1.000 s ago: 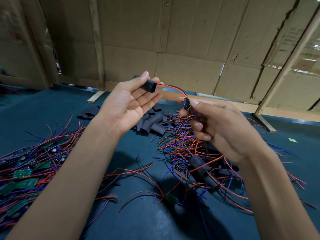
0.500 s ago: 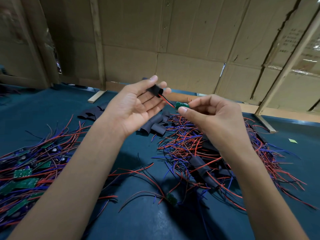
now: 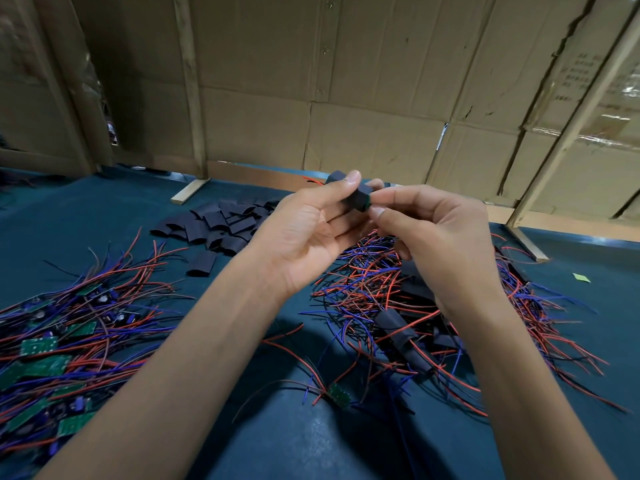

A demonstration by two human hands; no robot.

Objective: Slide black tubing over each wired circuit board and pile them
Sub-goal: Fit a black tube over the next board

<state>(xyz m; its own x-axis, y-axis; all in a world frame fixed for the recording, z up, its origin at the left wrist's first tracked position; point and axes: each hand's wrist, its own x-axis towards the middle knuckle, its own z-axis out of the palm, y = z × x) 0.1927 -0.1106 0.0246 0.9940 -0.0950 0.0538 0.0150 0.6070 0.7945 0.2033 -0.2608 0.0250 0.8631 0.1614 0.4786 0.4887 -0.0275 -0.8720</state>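
Table (image 3: 214, 427), dark teal, spreads under both forearms. Tangle of bare wired boards (image 3: 45, 355) lies well left of the left hand; sleeved pile (image 3: 398, 327) sits below the right hand; loose tubing pieces (image 3: 221, 226) lie just left of the left hand.

Left hand (image 3: 304, 237) pinches one black tube (image 3: 349, 195) between thumb and fingers. Right hand (image 3: 433, 237) meets it, fingertips nipping the green board edge (image 3: 365, 205) at the tube's mouth.

Likely step: seating the board inside. Keep the tube mouth squeezed open, feed the board straight, and keep the wires trailing out the far end.
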